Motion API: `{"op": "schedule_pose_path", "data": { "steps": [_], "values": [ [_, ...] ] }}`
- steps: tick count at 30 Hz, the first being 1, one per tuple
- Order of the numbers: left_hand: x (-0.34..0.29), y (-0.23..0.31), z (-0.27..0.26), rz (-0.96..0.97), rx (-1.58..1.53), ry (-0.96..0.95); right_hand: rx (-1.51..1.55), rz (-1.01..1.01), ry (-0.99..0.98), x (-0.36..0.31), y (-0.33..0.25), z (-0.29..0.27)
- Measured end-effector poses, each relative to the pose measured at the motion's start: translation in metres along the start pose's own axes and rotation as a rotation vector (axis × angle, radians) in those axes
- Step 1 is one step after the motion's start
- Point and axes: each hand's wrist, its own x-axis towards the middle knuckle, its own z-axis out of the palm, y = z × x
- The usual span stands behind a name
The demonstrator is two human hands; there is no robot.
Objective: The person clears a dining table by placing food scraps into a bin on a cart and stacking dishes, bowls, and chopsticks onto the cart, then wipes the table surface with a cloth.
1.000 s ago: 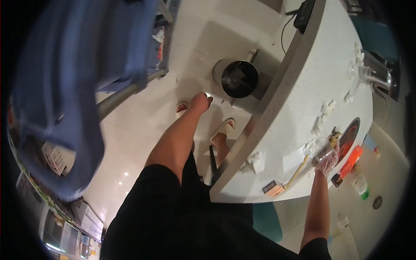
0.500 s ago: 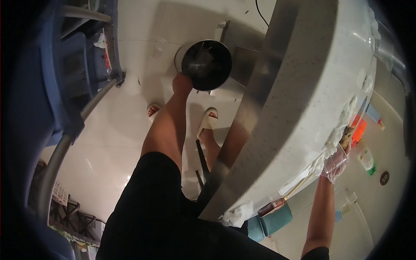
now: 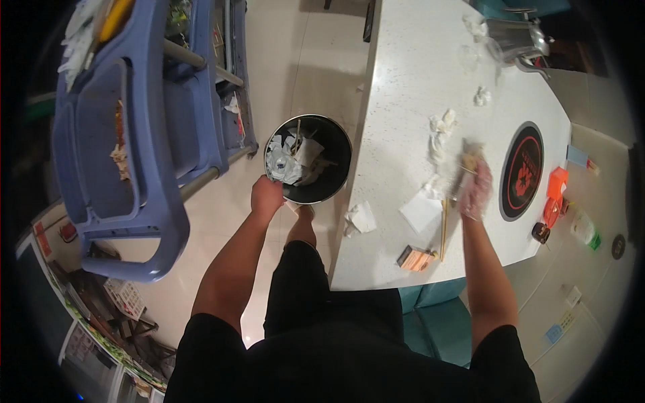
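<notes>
My left hand [image 3: 267, 195] is closed on the near rim of a round black bin [image 3: 342, 151], tilted toward me beside the table's left edge. White crumpled paper [image 3: 282, 164] and thin sticks lie inside it. Over the white table [image 3: 403, 87] my right hand [image 3: 476, 191], in a clear plastic glove, is closed around something brownish and partly see-through, too blurred to name. Close to it are a row of crumpled tissues [image 3: 438, 138], a flat white napkin [image 3: 423, 211], a pair of chopsticks [image 3: 444, 228] and a small orange-and-dark box [image 3: 415, 258].
A blue-grey trolley [image 3: 158, 168] with trays stands on the left. Another crumpled tissue [image 3: 361, 218] lies by the table's left edge, and a clear pitcher [image 3: 514, 40] stands at the far end. Orange items [image 3: 556, 188] and a white-green bottle [image 3: 584, 228] line the right side.
The bin, still in my left hand, has come up and nearer, and its contents now show. My gloved right hand has moved in over the tabletop. The view has turned toward the table.
</notes>
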Motion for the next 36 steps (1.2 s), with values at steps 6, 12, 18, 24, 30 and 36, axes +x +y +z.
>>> {"op": "schedule_pose_path", "data": {
  "steps": [6, 12, 18, 24, 30, 36],
  "values": [
    [-0.041, 0.037, -0.047, 0.691, 0.806, 0.264, 0.163, -0.114, 0.057, 0.005, -0.083, 0.016],
    [-0.059, 0.048, -0.067, 0.735, 0.96, 0.248, 0.062, -0.197, -0.088, -0.004, -0.138, 0.024],
    [-0.081, 0.054, -0.065, 0.505, 0.788, 0.133, 0.041, -0.202, -0.213, -0.025, -0.202, 0.032],
    [-0.094, 0.046, -0.061, 0.385, 0.677, 0.139, 0.232, -0.438, -0.315, -0.046, -0.244, 0.037],
    [-0.1, 0.016, -0.057, 0.489, 0.734, 0.176, 0.693, -0.402, -0.174, -0.049, -0.199, -0.028],
    [-0.104, -0.008, -0.042, 0.494, 0.734, 0.134, 0.622, 0.373, -0.183, -0.076, -0.02, -0.14]
  ]
}}
